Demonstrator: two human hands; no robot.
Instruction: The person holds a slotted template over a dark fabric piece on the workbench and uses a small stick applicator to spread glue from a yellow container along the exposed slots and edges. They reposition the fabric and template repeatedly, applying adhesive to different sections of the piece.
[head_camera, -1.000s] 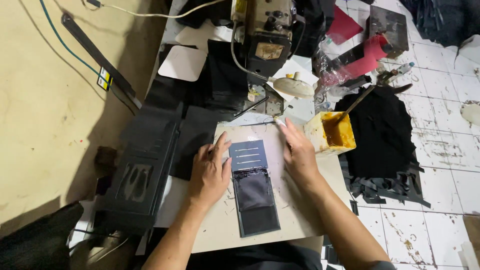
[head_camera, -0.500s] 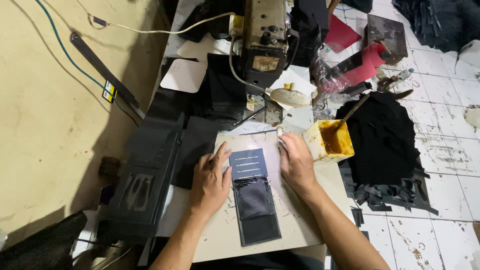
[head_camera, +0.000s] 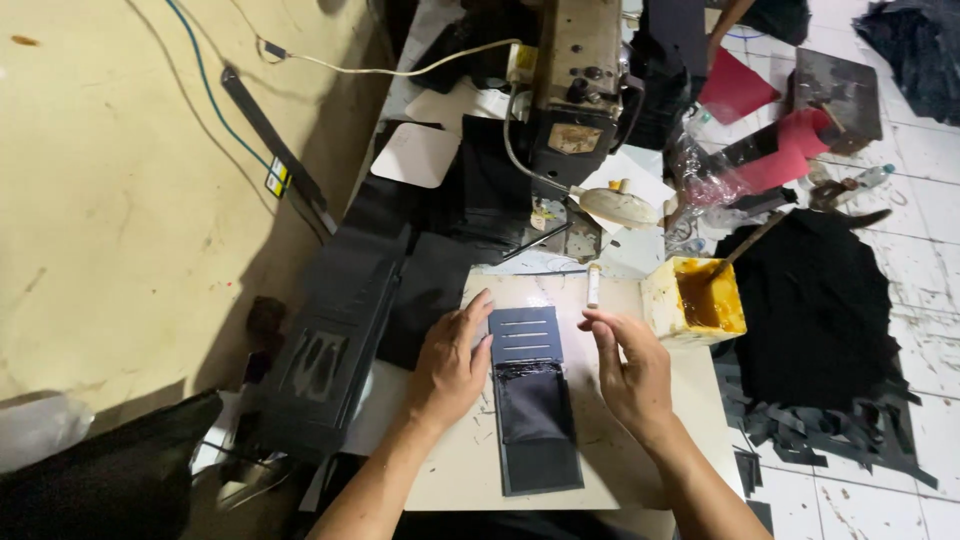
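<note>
A long dark wallet panel (head_camera: 533, 400) with card slots at its top lies flat on a pale work board (head_camera: 630, 460). My left hand (head_camera: 452, 362) rests flat on the board, fingers touching the panel's upper left edge. My right hand (head_camera: 628, 370) hovers just right of the panel, fingers loosely curled with thumb and forefinger close together, holding nothing that I can see. A small white stick (head_camera: 593, 285) lies on the board beyond my right fingers.
A yellow glue pot (head_camera: 700, 300) with a brush handle stands right of the board. A sewing machine (head_camera: 575, 100) rises behind it. Stacked black panels (head_camera: 330, 350) lie to the left, black fabric and scraps (head_camera: 810, 320) on the tiled floor to the right.
My right hand has lifted off the panel's right edge and drawn back, fingers curling. My left hand stays on the panel's left side. The camera view has shifted slightly.
</note>
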